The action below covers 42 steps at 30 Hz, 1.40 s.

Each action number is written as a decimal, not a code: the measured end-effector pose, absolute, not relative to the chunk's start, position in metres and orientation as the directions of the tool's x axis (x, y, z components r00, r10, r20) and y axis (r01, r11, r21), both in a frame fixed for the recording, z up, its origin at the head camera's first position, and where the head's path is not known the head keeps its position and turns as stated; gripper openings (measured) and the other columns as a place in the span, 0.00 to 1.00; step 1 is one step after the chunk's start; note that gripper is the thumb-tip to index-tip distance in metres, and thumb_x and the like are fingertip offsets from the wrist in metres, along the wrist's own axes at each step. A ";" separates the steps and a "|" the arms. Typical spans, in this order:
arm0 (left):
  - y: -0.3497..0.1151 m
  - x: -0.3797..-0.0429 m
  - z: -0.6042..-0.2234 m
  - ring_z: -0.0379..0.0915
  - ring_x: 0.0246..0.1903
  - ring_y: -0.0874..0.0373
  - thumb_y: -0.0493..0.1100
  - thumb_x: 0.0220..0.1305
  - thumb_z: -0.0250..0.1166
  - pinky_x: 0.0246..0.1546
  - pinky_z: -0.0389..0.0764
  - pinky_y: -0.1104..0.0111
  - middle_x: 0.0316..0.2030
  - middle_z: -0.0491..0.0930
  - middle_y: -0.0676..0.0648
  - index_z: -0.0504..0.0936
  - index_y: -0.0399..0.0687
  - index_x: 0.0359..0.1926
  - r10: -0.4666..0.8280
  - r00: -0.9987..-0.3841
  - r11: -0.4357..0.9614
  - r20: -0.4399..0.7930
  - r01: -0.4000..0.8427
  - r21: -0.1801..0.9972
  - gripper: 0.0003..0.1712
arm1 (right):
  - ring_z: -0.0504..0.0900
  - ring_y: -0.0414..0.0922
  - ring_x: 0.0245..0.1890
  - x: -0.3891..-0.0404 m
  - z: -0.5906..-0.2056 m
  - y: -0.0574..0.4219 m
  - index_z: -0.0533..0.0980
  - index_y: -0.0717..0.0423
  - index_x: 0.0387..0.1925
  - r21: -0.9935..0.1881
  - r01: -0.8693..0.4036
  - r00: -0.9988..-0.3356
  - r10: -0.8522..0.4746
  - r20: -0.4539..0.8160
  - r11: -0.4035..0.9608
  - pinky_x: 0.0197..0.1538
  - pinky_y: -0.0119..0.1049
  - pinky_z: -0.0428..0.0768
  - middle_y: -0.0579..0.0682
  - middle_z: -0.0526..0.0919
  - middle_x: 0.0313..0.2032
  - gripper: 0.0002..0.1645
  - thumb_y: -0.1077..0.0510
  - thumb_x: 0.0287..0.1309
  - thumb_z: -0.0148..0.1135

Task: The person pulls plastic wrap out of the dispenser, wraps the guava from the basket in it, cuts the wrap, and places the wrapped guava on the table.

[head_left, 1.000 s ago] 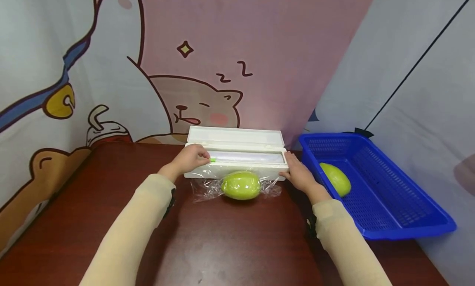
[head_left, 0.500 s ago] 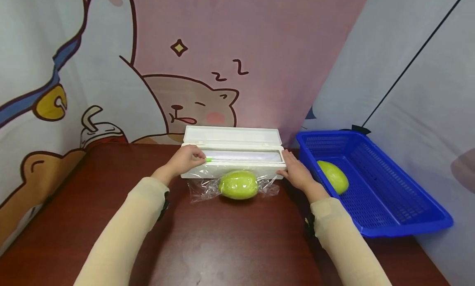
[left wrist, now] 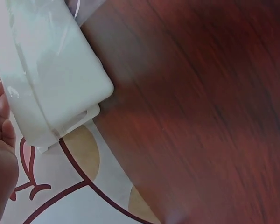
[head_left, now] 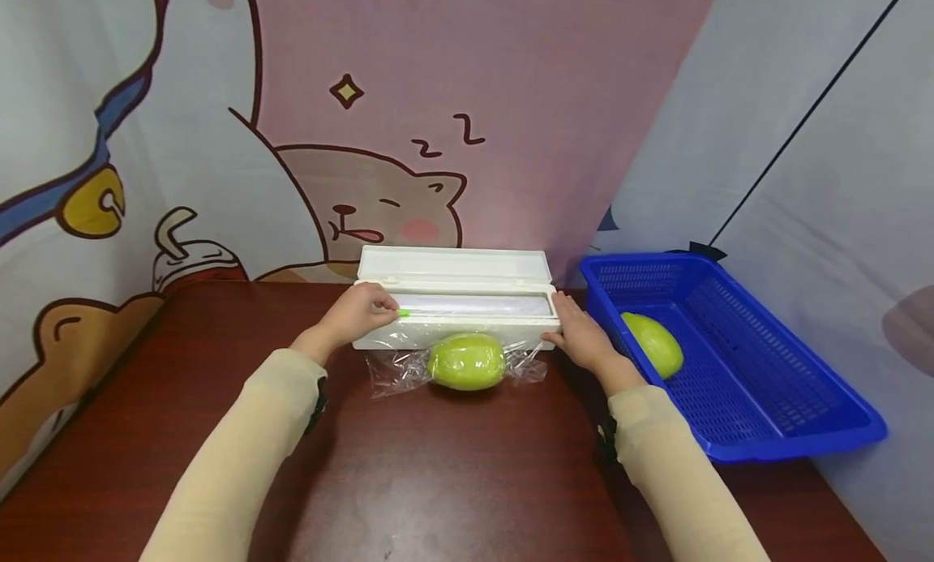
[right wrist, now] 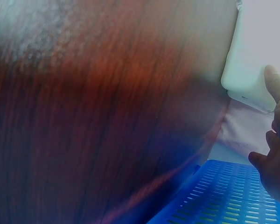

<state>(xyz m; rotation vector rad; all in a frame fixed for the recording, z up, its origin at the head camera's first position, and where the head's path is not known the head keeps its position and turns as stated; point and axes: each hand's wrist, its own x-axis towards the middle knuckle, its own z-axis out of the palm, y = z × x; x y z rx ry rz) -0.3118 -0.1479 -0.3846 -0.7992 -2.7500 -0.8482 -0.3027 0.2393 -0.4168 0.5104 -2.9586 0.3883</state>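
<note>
A white cling film dispenser (head_left: 452, 332) lies across the table with its lid (head_left: 452, 264) raised and a film roll (head_left: 481, 304) inside. Near its left end, my left hand (head_left: 357, 311) pinches a small green slide cutter (head_left: 404, 312) on the front rim. My right hand (head_left: 584, 335) holds the right end, thumb against the front wall and fingers along the side; the right wrist view shows that thumb (right wrist: 274, 83) on the white plastic. Just in front lies a green oval fruit (head_left: 467, 362) wrapped in clear film (head_left: 397, 371), whose loose ends spread both ways and reach up the dispenser.
A blue perforated basket (head_left: 803, 448) stands at the right with another green fruit (head_left: 653, 347) in it. Behind the brown table (head_left: 438, 481) hangs a cartoon-printed cloth (head_left: 511, 140).
My left hand has slid slightly left along the rim with the green cutter. The right hand keeps its place on the dispenser's end. The whole head view has shifted a little.
</note>
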 end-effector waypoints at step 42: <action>-0.195 -0.282 -0.395 0.73 0.40 0.48 0.48 0.55 0.67 0.43 0.73 0.59 0.37 0.80 0.42 0.82 0.41 0.40 0.175 -0.924 0.738 0.339 0.351 0.577 0.17 | 0.48 0.67 0.69 -0.303 -0.415 0.239 0.44 0.75 0.68 -0.314 -0.356 -0.934 -0.325 0.147 0.880 0.70 0.58 0.49 0.74 0.50 0.68 0.51 0.53 0.57 0.62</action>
